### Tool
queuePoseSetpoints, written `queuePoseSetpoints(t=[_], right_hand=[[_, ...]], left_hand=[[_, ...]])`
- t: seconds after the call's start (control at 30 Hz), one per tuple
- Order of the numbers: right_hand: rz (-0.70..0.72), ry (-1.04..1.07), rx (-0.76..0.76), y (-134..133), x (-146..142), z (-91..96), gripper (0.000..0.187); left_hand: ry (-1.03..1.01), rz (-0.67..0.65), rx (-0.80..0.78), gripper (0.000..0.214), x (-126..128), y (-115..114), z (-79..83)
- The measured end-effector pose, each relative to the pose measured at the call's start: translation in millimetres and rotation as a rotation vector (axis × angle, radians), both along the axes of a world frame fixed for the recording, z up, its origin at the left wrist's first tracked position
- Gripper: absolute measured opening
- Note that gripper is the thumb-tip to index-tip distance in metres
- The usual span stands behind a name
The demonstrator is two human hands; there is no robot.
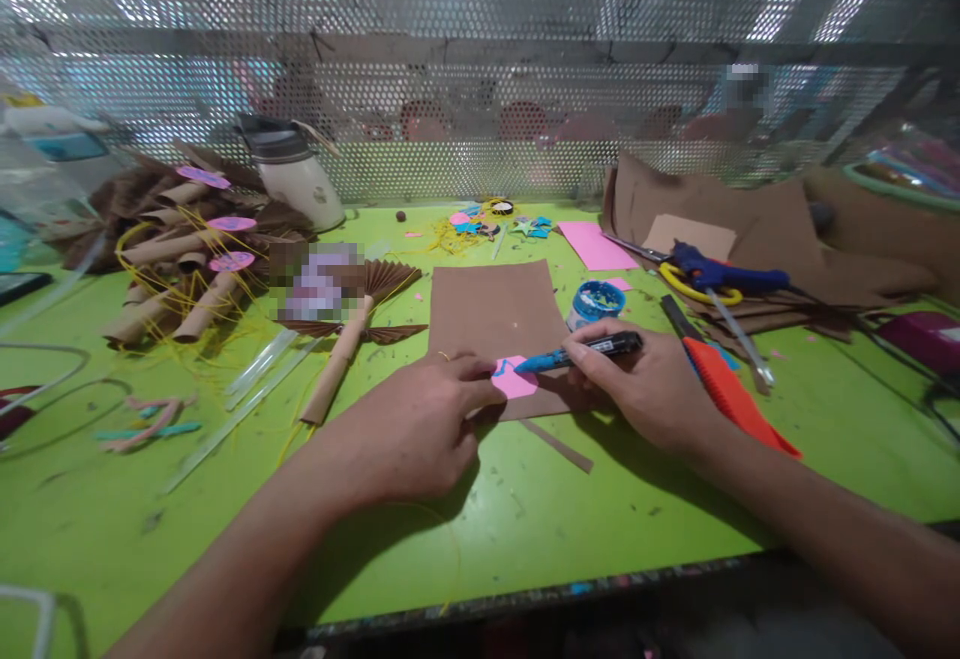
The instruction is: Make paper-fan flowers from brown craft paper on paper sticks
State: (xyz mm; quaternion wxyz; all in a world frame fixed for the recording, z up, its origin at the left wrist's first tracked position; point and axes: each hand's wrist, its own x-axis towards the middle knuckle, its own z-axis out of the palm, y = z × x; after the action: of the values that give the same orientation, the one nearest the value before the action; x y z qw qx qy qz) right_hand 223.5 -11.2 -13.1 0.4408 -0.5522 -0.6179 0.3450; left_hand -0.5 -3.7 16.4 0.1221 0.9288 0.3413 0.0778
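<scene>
A small pink paper piece (514, 386) with blue marker lines lies on a square sheet of brown cardboard (487, 304). Thumb and fingers of my left hand (431, 424) close on the paper's left edge, holding it against the cardboard. In my right hand (649, 379) is a blue-stained marker pen (577, 351), its tip touching the pink paper. Just beyond that hand stands a small open paint jar (596, 304) with blue smears. A thin brown strip (559, 446) lies in front of the cardboard.
Cardboard tubes (210, 306) with yellow string are piled left, near a white jug (296, 174). A glue gun (724, 269) and scissors (701, 289) lie right, beside brown sheets (697, 194) and an orange tool (739, 399). Perforated metal panel (450, 89) stands behind.
</scene>
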Motion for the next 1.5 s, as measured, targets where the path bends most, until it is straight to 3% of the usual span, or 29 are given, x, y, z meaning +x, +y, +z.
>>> queuePoseSetpoints(t=[0.57, 1.03, 1.5], right_hand=[[-0.077, -0.022, -0.007, -1.8, 1.2, 7.3, 0.021], [-0.136, -0.047, 0.076, -1.0, 8.5, 0.4, 0.020], [-0.073, -0.088, 0.115, -0.4, 1.9, -3.4, 0.020]], left_hand=[[0.056, -0.016, 0.002, 0.032, 0.6, 0.6, 2.2], [0.060, -0.025, 0.008, 0.033, -0.4, 1.2, -0.2], [0.035, -0.008, 0.025, 0.028, -1.6, 1.9, -1.8]])
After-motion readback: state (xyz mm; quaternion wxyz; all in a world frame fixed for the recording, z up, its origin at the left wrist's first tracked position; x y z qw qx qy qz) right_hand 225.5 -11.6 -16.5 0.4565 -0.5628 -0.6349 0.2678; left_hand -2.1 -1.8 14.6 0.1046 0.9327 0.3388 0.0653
